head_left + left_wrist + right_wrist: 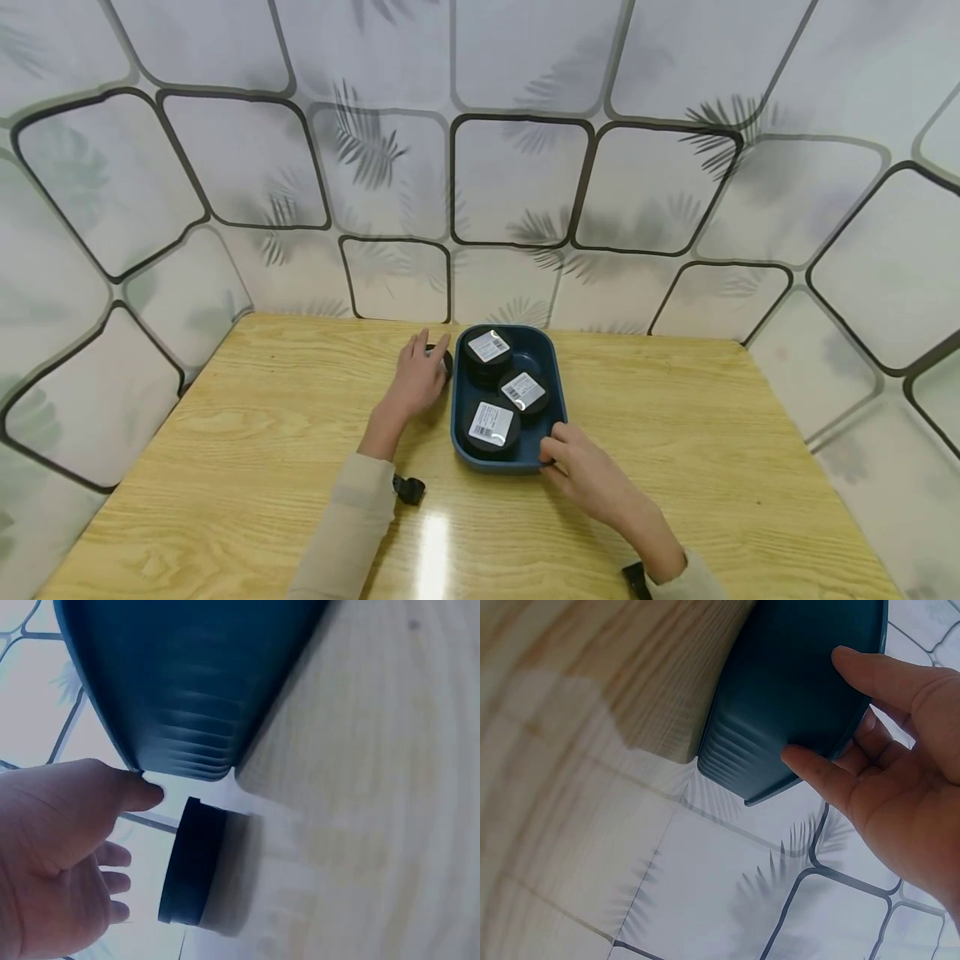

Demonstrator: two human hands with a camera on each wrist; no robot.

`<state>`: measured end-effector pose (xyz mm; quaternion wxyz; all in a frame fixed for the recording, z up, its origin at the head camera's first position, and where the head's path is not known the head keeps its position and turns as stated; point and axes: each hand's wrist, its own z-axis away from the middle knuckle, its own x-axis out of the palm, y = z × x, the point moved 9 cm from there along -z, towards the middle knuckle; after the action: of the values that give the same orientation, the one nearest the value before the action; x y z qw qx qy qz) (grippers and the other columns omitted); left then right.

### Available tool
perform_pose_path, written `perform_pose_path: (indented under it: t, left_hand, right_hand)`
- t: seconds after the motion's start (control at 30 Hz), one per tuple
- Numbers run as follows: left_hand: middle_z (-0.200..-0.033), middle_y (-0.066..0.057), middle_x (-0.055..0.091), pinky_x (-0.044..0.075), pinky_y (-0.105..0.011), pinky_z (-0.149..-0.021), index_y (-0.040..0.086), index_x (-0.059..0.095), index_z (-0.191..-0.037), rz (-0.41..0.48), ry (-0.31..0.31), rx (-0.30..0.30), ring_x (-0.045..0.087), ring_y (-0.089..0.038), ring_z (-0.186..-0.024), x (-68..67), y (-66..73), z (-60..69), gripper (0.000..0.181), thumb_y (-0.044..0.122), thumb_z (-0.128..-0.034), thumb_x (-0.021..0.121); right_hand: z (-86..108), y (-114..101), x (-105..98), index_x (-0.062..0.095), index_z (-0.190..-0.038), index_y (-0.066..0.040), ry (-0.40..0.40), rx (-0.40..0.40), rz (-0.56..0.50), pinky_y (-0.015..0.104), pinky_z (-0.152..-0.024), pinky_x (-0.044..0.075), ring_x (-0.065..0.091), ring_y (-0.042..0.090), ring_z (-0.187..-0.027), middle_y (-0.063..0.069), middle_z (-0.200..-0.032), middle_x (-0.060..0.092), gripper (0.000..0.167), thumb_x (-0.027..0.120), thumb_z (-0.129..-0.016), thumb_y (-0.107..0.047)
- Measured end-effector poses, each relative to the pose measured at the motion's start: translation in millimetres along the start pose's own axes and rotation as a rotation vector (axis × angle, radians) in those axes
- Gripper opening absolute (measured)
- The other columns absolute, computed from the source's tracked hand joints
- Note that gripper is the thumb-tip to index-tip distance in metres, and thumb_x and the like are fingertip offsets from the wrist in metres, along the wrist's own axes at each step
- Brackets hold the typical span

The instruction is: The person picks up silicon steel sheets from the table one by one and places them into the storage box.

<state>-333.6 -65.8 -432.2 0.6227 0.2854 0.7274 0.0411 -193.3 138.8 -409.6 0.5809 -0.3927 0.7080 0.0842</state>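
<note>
A dark blue plastic tray stands on the wooden table and holds three round black tubs, each with a white label: one at the back left, one in the middle, one at the front left. Another black tub is on the table just left of the tray, partly hidden by my left hand. The left wrist view shows that hand's fingers spread and apart from the tub. My right hand grips the tray's rim at the front right corner, fingers curled over the edge.
The wooden table reaches to a patterned wall covering behind it and at both sides. A black strap device is on the left wrist, and another dark band is at the right wrist.
</note>
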Motion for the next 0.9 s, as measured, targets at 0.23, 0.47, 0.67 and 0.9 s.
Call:
perform_pose_path:
  t: [0.23,0.47,0.67,0.9]
  left_hand:
    - [-0.155,-0.037,0.017,0.017,-0.067,-0.114,0.011,0.036,-0.153,-0.01,-0.117,-0.091,0.014,-0.058,-0.142,14.7,-10.4,2.4,0.062,0.02,-0.0978,0.062]
    - [-0.159,-0.034,0.007,0.011,-0.066,-0.115,0.015,0.032,-0.156,-0.053,-0.226,-0.155,0.004,-0.055,-0.146,25.9,-16.9,3.2,0.06,0.028,-0.1025,0.054]
    - [-0.159,-0.035,0.007,0.012,-0.068,-0.114,0.015,0.032,-0.156,-0.068,-0.263,-0.155,0.004,-0.056,-0.145,29.5,-17.5,4.4,0.056,0.025,-0.104,0.05]
    - [-0.158,-0.035,0.009,0.016,-0.067,-0.114,0.015,0.031,-0.156,-0.061,-0.282,-0.157,0.008,-0.057,-0.144,29.5,-16.0,5.4,0.056,0.022,-0.1043,0.05]
  right_hand:
    - [1.2,-1.2,-0.2,0.057,-0.077,-0.017,0.006,-0.003,-0.001,0.023,-0.066,0.044,0.042,0.007,-0.077,-0.008,-0.08,0.043,0.029,0.081,-0.077,-0.001]
    - [1.2,-4.5,-0.7,0.057,-0.077,-0.015,0.022,-0.026,-0.005,0.023,-0.065,0.042,0.041,0.007,-0.076,-0.007,-0.08,0.043,0.029,0.081,-0.075,0.001]
    - [0.5,-1.9,1.3,0.058,-0.078,-0.016,-0.01,0.003,-0.01,0.024,-0.066,0.042,0.041,0.008,-0.077,-0.008,-0.081,0.043,0.027,0.08,-0.078,-0.001]
    - [0.2,-1.2,0.5,0.057,-0.078,-0.017,-0.012,0.007,-0.005,0.024,-0.066,0.042,0.041,0.008,-0.076,-0.008,-0.08,0.043,0.028,0.08,-0.078,-0.001]
